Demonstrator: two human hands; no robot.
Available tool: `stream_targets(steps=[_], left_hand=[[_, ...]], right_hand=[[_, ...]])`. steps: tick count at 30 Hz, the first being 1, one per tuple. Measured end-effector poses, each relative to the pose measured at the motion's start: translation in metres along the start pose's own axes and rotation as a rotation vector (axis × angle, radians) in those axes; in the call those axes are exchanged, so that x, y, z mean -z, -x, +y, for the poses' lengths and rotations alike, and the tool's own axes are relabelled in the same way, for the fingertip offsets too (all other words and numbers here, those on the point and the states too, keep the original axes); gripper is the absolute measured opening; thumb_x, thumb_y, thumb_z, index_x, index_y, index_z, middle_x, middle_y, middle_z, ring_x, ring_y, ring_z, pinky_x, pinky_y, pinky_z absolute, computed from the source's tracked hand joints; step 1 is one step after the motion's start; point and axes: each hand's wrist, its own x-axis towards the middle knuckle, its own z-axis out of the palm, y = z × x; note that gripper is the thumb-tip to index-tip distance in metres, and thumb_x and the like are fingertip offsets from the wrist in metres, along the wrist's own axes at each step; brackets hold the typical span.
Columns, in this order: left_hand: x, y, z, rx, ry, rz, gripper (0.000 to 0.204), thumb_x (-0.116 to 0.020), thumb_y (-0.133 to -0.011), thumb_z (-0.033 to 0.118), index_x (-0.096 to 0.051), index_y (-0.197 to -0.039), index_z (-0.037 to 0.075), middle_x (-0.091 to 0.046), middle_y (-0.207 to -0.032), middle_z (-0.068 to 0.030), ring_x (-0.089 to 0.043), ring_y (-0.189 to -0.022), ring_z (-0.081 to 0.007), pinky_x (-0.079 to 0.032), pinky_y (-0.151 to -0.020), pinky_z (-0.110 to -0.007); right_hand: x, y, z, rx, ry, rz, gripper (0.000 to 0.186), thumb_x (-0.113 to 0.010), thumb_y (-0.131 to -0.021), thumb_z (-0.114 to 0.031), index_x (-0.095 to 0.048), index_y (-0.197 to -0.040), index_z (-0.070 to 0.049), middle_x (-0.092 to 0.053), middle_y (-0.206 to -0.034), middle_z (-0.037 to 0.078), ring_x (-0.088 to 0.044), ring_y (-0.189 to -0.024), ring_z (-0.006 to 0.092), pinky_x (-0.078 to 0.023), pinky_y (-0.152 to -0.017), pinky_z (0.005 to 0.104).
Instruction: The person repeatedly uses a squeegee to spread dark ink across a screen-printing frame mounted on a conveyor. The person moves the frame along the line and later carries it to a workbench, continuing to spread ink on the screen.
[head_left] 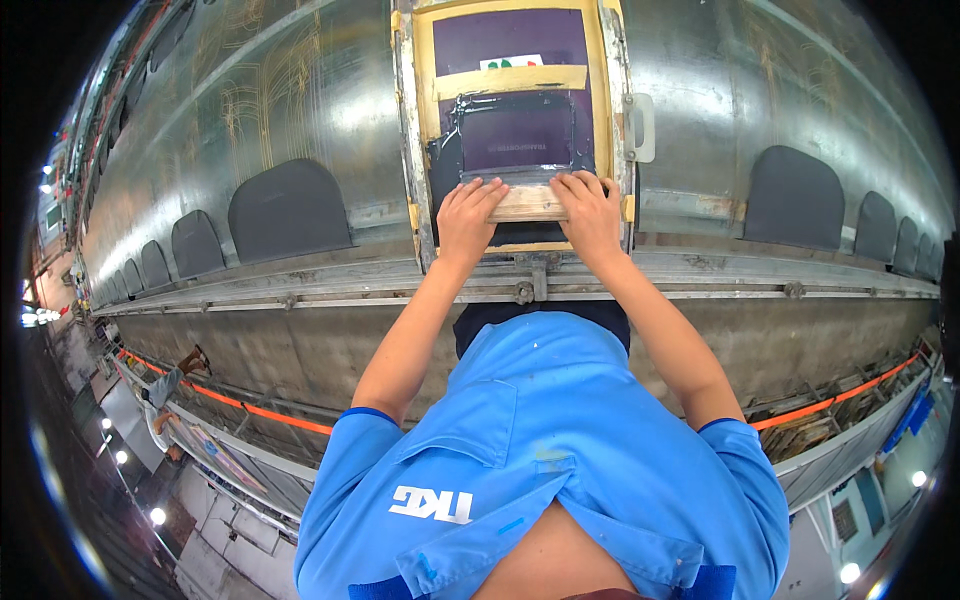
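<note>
A wooden-handled squeegee (527, 203) lies across the near end of a framed printing screen (512, 120) with purple mesh and yellow tape. My left hand (467, 215) grips the squeegee's left half. My right hand (588, 210) grips its right half. Both hands press down on the handle, fingers curled over its far edge. The screen frame (409, 130) rests on a long metal table, over a dark fabric piece that is mostly hidden beneath it.
Dark arch-shaped fabric pieces (288, 210) (795, 196) lie in a row along the shiny metal table (250, 90) to both sides. A metal rail (300, 290) runs along the table's near edge. An orange strap (250, 408) hangs below.
</note>
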Motion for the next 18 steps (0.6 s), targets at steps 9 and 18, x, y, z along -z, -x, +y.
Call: stream_targets(steps=[9,18], left_hand=[[0.009,-0.118,-0.038,0.012,0.067,-0.006,0.051,-0.07,-0.072,-0.003,-0.075,-0.117,0.019,-0.074,-0.118,-0.0028,-0.07,-0.109,-0.0242,-0.056,-0.091,-0.036],[-0.004,-0.07,-0.023,-0.029,-0.012,0.009,0.053,-0.072,-0.067,-0.004,-0.077,-0.114,0.018,-0.074,-0.119,-0.0021,-0.07,-0.111,-0.025,-0.056,-0.094,-0.037]], right_hand=[[0.013,-0.111,0.042,0.048,0.081,0.114,0.051,-0.081,-0.07,-0.011,-0.071,-0.12,-0.016,-0.069,-0.123,-0.002,-0.057,-0.122,0.02,-0.037,-0.104,0.0463],[-0.001,-0.055,0.027,-0.007,0.01,0.094,0.054,-0.081,-0.068,-0.008,-0.069,-0.121,-0.012,-0.067,-0.123,0.0,-0.057,-0.119,0.0209,-0.036,-0.102,0.0471]])
